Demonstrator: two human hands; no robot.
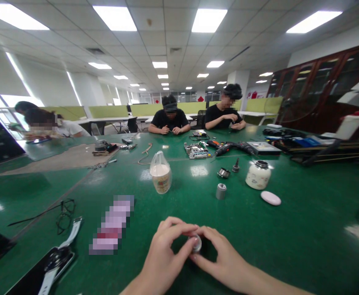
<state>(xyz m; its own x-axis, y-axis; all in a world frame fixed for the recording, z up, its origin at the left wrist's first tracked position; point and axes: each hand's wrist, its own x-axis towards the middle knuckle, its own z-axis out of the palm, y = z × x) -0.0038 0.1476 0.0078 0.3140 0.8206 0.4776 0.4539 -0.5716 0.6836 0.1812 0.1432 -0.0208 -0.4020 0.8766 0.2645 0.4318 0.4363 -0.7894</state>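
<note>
Bottom centre of frame: left hand (163, 252) and right hand (225, 258) both pinching small round silvery metal part (197, 244) by fingertips, close over green counter (290, 237). Probably best: even grip both sides, part kept low so it cannot roll away. Small grey cylinder (220, 191) well apart, higher in frame.

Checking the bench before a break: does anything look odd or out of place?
The jar stands open; a pale lid lies flat beside it. Three loose metal parts sit apart to its left. The left hand and right hand pinch a round part. Nothing looks spilled.
</note>
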